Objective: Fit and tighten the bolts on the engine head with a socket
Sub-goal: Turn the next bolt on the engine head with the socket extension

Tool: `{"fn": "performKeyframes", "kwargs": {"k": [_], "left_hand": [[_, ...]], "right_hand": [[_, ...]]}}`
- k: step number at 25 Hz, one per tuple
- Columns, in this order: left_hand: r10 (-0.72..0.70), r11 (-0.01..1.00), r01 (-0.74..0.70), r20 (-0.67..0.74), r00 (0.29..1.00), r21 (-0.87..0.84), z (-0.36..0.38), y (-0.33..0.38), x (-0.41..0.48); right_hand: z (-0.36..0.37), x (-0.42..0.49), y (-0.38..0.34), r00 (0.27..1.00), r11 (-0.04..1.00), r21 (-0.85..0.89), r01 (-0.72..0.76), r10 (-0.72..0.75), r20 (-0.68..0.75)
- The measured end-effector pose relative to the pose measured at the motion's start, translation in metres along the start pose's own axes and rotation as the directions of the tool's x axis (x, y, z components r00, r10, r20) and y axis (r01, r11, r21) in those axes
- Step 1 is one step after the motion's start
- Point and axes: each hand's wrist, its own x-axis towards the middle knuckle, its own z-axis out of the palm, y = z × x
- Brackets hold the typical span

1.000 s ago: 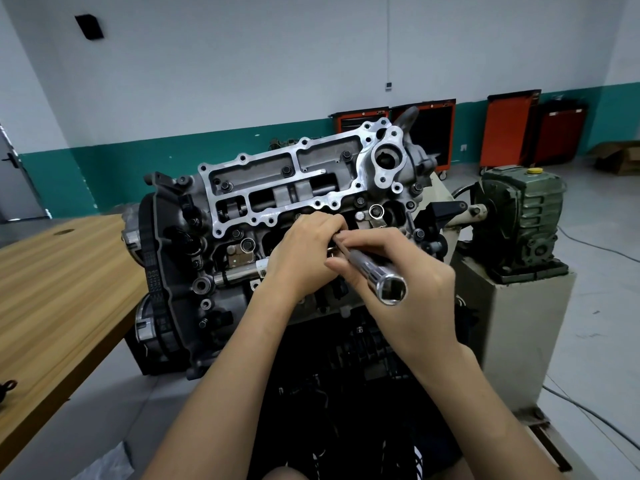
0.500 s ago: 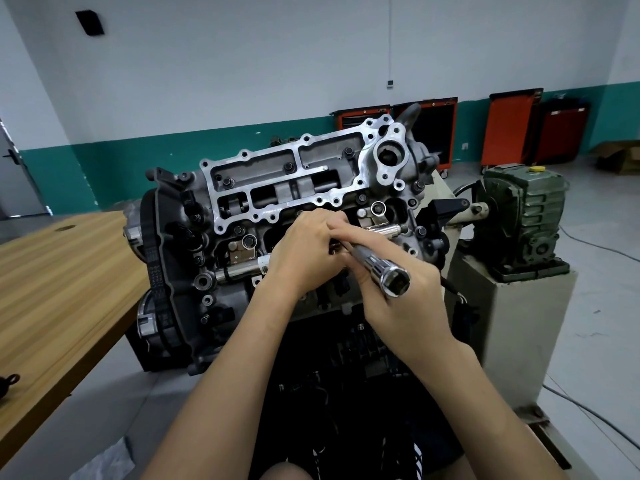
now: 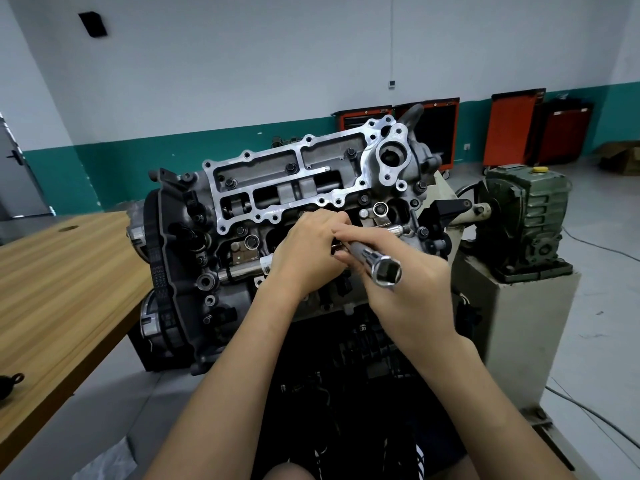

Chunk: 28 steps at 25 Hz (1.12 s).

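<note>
1. My socket sits a touch higher than a second ago, its open hex end facing me, in front of the engine head.
2. My right hand wraps round the socket's shaft. My left hand curls at its far tip, and I cannot tell what it pinches.
3. A few bolts sit in the head while the rim holes gape, so most fitting and tightening likely remains.

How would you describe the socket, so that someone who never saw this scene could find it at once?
Find the big grey engine head in the middle of the picture. Just in front of it, the right hand holds a long chrome tube: the socket. Its shiny open end faces the camera, unlike the small dark bolts on the head.
</note>
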Motion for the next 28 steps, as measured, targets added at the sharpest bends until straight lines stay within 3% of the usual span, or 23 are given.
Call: {"fn": "performKeyframes", "kwargs": {"k": [3,8,13,18,23,28], "left_hand": [[0.013,1.000,-0.013,-0.002,1.000,0.024,0.0001,-0.0005,0.0009],[-0.039,0.999,0.039,-0.013,0.999,-0.036,-0.0014,0.0003,-0.0006],[0.014,1.000,-0.014,-0.019,1.000,0.010,-0.0006,0.0008,0.0010],[-0.049,0.997,0.045,-0.051,0.997,-0.070,0.0005,-0.0008,-0.0015],[0.017,1.000,-0.017,-0.012,1.000,0.016,0.0021,-0.0024,0.0018],[-0.029,0.999,0.027,-0.041,0.999,-0.041,0.0004,-0.0007,-0.0011]], "right_hand": [[-0.0031,-0.0003,0.0004,0.995,0.999,0.003,-0.035,0.035,-0.097],[0.0026,-0.0028,-0.0037,1.000,0.997,0.081,0.017,-0.019,0.020],[-0.0033,0.0018,-0.0019,0.995,0.996,0.087,-0.031,0.039,-0.092],[-0.0003,-0.0017,-0.0023,0.999,0.996,0.085,-0.030,0.028,0.025],[-0.0038,0.0018,0.0004,0.992,0.991,0.098,-0.087,0.095,-0.086],[0.0008,-0.0033,-0.0016,1.000,0.999,0.046,-0.009,0.008,0.016]]}}
